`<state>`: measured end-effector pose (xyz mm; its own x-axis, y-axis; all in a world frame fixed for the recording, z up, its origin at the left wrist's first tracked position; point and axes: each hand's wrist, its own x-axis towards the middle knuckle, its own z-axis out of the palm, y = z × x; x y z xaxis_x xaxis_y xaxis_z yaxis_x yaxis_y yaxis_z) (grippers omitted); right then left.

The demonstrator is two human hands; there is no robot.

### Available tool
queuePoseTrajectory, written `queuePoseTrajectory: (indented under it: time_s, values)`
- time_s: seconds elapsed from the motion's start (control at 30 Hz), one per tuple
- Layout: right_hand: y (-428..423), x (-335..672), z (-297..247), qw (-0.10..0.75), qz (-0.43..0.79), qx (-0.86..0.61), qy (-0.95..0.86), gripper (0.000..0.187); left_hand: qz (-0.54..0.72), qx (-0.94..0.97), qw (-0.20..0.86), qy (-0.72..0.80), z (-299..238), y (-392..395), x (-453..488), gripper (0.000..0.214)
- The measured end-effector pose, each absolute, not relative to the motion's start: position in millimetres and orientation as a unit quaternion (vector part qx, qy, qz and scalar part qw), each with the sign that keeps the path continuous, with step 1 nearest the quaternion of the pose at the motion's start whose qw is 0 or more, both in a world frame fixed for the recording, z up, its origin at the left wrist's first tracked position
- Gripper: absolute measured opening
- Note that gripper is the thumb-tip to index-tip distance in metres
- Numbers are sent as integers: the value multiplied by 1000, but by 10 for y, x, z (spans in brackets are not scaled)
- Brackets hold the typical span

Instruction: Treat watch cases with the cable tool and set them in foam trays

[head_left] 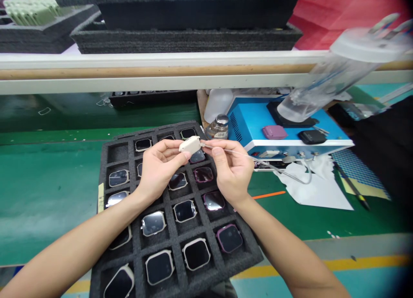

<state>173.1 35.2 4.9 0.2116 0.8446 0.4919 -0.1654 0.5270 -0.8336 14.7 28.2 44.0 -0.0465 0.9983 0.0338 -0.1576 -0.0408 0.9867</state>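
1. Left hand (161,164) pinches a cream watch case (191,146) between thumb and fingers, gripping it by its left end and lower edge.
2. Opposite it, the right hand (234,171) is closed in a narrow pinch on a thin grey lead (280,170), close to its tip; whether that tip touches the case or stops just beside it, I cannot tell.
3. The case sits at the left fingertips, between the two hands and above the foam tray (240,265). It should be light and stiff, with a smooth shell that may slip; its edges look the safest hold. The lead probably bends easily along its length, so it is best held near the tip.
4. Below both hands, the tray's compartments hold cream-framed watches (159,267) and purple-framed watches (229,238), their dark faces upward and likely easy to scratch.
5. Just beyond the right hand stand a metal-capped glass bottle (217,128) and a blue box (247,121), with an orange stick (271,195) lying on the green worktop (48,195) nearby.
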Motion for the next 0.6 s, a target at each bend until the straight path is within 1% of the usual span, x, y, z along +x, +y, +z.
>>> queuePoseTrajectory:
  time_s: [0.37, 0.6]
  values:
    - [340, 1728, 68, 702, 357, -342, -513, 10, 566, 442, 532, 450, 461, 280, 162, 30]
    - [344, 1733, 67, 703, 357, -335, -515, 8, 567, 447, 529, 445, 442, 285, 151, 29]
